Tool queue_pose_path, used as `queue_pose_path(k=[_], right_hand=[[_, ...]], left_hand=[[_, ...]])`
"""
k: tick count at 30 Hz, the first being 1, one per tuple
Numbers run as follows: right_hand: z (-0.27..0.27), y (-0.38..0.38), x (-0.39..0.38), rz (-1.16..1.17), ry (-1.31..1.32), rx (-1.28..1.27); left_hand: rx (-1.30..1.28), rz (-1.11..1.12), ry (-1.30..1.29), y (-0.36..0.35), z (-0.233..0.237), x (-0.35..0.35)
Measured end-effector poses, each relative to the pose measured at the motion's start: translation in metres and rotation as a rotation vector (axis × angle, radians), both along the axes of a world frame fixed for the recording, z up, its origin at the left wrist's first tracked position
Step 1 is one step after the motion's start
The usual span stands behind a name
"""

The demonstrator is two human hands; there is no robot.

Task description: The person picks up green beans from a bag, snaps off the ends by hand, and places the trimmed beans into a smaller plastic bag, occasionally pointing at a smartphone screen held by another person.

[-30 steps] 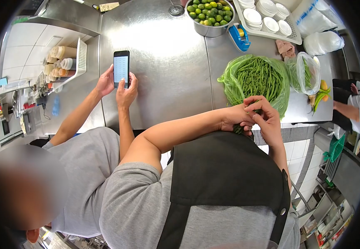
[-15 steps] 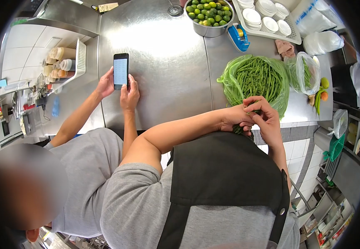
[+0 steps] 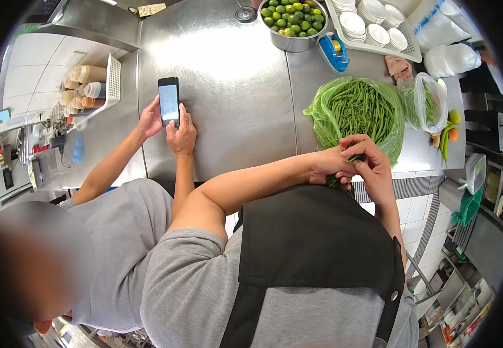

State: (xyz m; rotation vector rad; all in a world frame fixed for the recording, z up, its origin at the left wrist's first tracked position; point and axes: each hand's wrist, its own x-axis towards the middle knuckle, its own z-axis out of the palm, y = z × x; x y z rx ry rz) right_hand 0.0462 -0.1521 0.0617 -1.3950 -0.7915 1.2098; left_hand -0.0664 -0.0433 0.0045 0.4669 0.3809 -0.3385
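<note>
Close to my apron, my left hand is closed around a small bunch of green beans, whose ends stick out below the fingers. My right hand meets it, fingertips pinched at a green bean at the top of the bunch. Fingers partly hide the beans at the point of contact. Just beyond both hands, an open green plastic bag full of green beans lies on the steel table.
At my left a co-worker holds a phone over the table. Further back stand a pot of limes, a blue tape dispenser and a tray of white dishes. A clear bag and chillies lie right.
My right fingers have shifted slightly at the bean, which shows more clearly between my hands now. The co-worker's phone has tilted and moved a little toward the person.
</note>
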Motion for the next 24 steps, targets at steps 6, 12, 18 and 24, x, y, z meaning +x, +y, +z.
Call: queue_pose_path(k=[6, 12, 18, 24], right_hand=[[-0.01, -0.002, 0.003, 0.02, -0.069, 0.056], [-0.002, -0.005, 0.007, 0.066, 0.072, -0.018], [-0.019, -0.003, 0.005, -0.278, -0.105, 0.123], [-0.017, -0.035, 0.036, -0.36, -0.034, 0.046]], left_hand=[[0.0, 0.01, 0.011, 0.0, -0.002, -0.002], [-0.017, -0.004, -0.023, -0.002, -0.015, -0.002], [0.269, 0.533, 0.1, 0.038, -0.003, -0.004], [0.475, 1.816, 0.353, 0.155, -0.061, -0.077]])
